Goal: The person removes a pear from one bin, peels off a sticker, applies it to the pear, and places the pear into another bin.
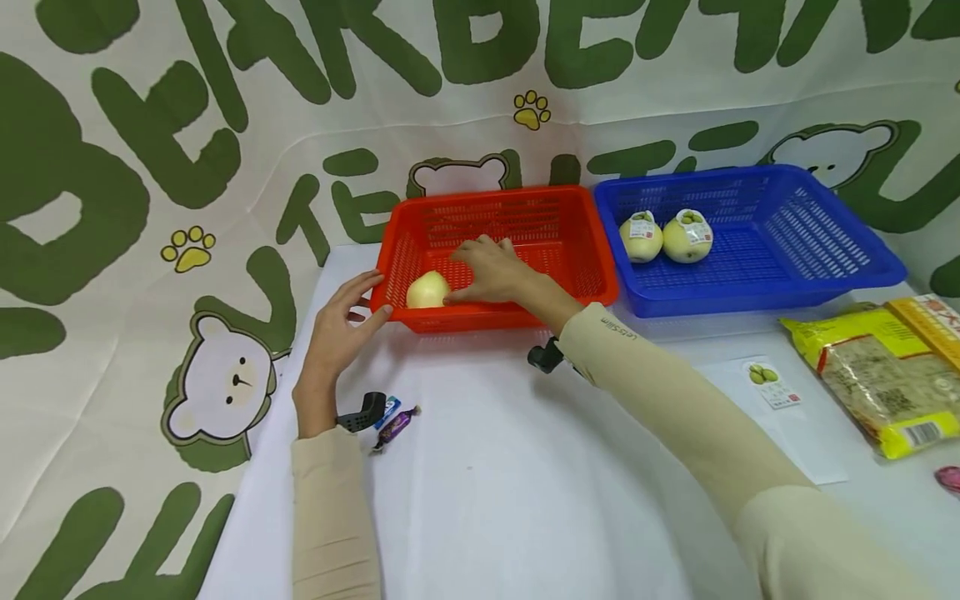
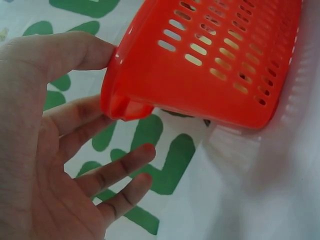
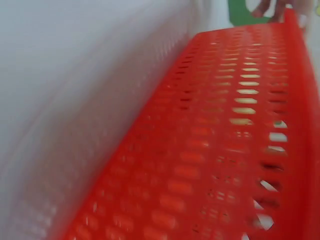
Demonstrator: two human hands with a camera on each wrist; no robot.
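Left hand (image 1: 336,327) pinches red basket (image 1: 495,198), good brace | right hand (image 1: 493,271) loosely spread, beside pale fruit (image 1: 427,291) | best cup it low, gently

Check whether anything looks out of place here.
Nothing looks spilled or damaged. Slightly odd: the pale fruit in the red basket looks unlabelled, while two fruits in the blue basket bear printed labels.

Right arm (image 1: 675,400) aslant, left fingers (image 2: 120,169) half-bent
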